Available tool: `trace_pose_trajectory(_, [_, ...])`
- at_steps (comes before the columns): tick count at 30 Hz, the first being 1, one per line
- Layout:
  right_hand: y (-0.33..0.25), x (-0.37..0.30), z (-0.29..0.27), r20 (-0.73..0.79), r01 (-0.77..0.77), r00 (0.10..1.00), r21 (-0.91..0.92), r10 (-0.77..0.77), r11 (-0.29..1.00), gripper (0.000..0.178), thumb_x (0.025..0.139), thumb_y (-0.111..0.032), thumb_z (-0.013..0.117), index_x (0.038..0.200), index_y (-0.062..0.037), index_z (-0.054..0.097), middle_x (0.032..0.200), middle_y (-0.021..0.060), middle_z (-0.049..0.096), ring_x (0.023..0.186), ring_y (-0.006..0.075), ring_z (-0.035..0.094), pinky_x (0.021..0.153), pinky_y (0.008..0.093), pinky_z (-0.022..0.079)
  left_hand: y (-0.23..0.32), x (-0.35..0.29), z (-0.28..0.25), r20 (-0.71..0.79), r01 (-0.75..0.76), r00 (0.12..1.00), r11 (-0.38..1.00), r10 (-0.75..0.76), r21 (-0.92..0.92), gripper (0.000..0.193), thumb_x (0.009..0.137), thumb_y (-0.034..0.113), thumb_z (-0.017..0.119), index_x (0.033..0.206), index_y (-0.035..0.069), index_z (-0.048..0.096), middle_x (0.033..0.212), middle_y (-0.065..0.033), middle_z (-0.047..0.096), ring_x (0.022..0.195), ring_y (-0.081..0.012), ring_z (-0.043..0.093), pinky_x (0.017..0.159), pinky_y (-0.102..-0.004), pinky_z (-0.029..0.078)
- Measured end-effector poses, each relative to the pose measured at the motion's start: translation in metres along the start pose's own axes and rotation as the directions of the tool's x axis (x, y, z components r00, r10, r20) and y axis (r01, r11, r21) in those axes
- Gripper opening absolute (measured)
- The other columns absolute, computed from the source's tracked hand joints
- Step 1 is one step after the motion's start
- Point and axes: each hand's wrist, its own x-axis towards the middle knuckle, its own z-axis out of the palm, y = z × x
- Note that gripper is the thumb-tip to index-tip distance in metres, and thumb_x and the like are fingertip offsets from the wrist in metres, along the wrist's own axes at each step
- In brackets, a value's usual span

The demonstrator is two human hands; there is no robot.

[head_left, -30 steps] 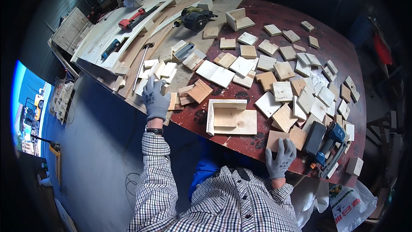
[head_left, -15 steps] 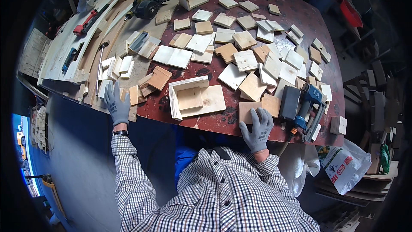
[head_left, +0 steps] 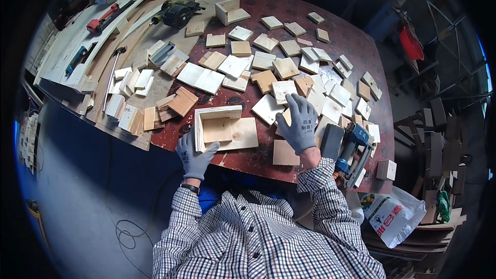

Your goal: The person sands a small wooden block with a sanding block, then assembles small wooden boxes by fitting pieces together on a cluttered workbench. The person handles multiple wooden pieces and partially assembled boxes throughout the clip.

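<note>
A partly assembled wooden box (head_left: 243, 132), with a tall side panel, a back panel and a small inner board, lies near the table's front edge. My gloved left hand (head_left: 194, 157) is at its left front corner, thumb spread along the front and fingers beside the side panel; it looks open and appears to touch the corner. My gloved right hand (head_left: 300, 124) reaches over the loose boards, open, fingers stretched and thumb apart. Its fingertips are at the edge of a square pale block (head_left: 283, 92); contact is unclear. A square board (head_left: 285, 153) lies below that hand.
A blue nail gun (head_left: 354, 147) lies right of my right hand. Several loose wooden pieces cover the red table (head_left: 248, 8). At the left are a hammer (head_left: 114, 75), a dark power tool (head_left: 178, 13) and a red tool (head_left: 103, 19). A white bag (head_left: 395, 217) hangs at the right.
My left hand has moved right from the small blocks to the box's corner. My right hand has left the square board and reached forward over the pile. The view has shifted slightly.
</note>
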Motion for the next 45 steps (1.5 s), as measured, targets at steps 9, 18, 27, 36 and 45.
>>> trace_pose_trajectory(9, [0.032, 0.116, 0.061, 0.264, -0.156, 0.939, -0.249, 0.222, 0.956, 0.051, 0.087, -0.025, 0.072, 0.136, -0.0137, 0.063, 0.129, 0.0146, 0.068, 0.118, 0.037, 0.065, 0.1, 0.0533, 0.05, -0.022, -0.003, 0.029, -0.133, -0.074, 0.988, 0.994, 0.084, 0.08, 0.068, 0.089, 0.064, 0.075, 0.127, 0.009, 0.067, 0.115, -0.0101, 0.067, 0.11, -0.0332, 0.058, 0.095, -0.0536, 0.043])
trace_pose_trajectory(18, [0.068, 0.181, 0.081, 0.504, -0.365, 0.696, -0.366, 0.512, 0.856, 0.088, 0.083, -0.07, 0.072, 0.142, -0.0045, 0.063, 0.141, 0.021, 0.066, 0.133, 0.035, 0.064, 0.108, 0.0462, 0.052, -0.017, -0.001, 0.026, -0.13, -0.084, 0.988, 0.996, 0.088, 0.036, 0.069, 0.085, 0.059, 0.079, 0.133, 0.011, 0.066, 0.108, -0.008, 0.067, 0.107, -0.0317, 0.059, 0.095, -0.0521, 0.043])
trace_pose_trajectory(27, [0.082, 0.172, 0.068, 0.459, -0.354, 0.697, -0.446, 0.55, 0.822, 0.081, 0.084, -0.063, 0.074, 0.147, -0.0142, 0.061, 0.147, 0.0183, 0.061, 0.136, 0.0367, 0.059, 0.109, 0.0563, 0.045, -0.01, 0.0, 0.022, -0.141, -0.088, 0.986, 0.996, 0.09, 0.019, 0.059, 0.091, 0.06, 0.073, 0.117, 0.007, 0.069, 0.102, -0.0118, 0.066, 0.1, -0.0357, 0.059, 0.09, -0.053, 0.043])
trace_pose_trajectory(36, [0.021, 0.156, 0.109, 0.669, 0.099, 0.736, -0.258, 0.104, 0.961, 0.072, 0.09, -0.056, 0.064, 0.152, -0.0183, 0.057, 0.15, 0.018, 0.059, 0.137, 0.0393, 0.058, 0.112, 0.0513, 0.045, -0.009, 0.0, 0.02, -0.11, -0.101, 0.989, 0.994, 0.104, 0.032, 0.061, 0.091, 0.06, 0.072, 0.124, 0.009, 0.068, 0.103, -0.0102, 0.067, 0.101, -0.0335, 0.059, 0.09, -0.0514, 0.044])
trace_pose_trajectory(45, [-0.004, 0.167, 0.079, 0.57, 0.17, 0.821, -0.292, 0.029, 0.941, 0.062, 0.077, -0.063, 0.079, 0.119, -0.017, 0.079, 0.126, 0.02, 0.062, 0.116, 0.0401, 0.063, 0.096, 0.0514, 0.054, -0.018, 0.001, 0.029, -0.139, -0.12, 0.982, 0.989, 0.131, 0.087, 0.065, 0.09, 0.057, 0.075, 0.137, 0.014, 0.063, 0.101, -0.0068, 0.064, 0.101, -0.0309, 0.059, 0.091, -0.0499, 0.044])
